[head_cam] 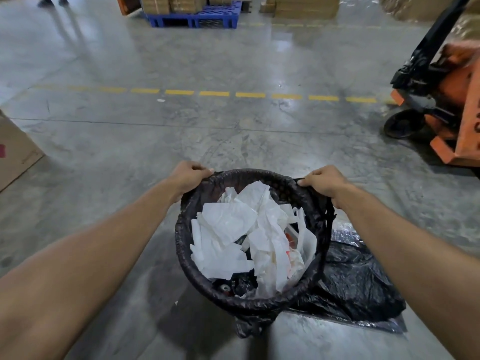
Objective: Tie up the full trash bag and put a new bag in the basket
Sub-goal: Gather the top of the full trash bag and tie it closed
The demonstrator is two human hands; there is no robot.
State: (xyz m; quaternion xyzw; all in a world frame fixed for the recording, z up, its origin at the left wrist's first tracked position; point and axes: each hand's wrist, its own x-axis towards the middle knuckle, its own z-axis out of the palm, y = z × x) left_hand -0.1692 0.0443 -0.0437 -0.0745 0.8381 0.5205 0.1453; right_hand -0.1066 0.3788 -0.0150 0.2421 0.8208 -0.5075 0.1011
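Observation:
A round basket lined with a black trash bag (181,245) stands on the concrete floor in front of me, full of crumpled white paper (233,229). My left hand (188,176) is closed on the bag's edge at the far left of the rim. My right hand (324,181) grips the bag's edge at the far right, lifting it a little off the rim. A second black bag (355,281) lies flat and crumpled on the floor just right of the basket, partly hidden behind it.
An orange pallet jack (446,100) stands at the right. A cardboard box (15,152) sits at the left edge. A blue pallet (194,18) with stacked cartons is far ahead, beyond a dashed yellow floor line (215,93). A person's feet (52,1) show at top left.

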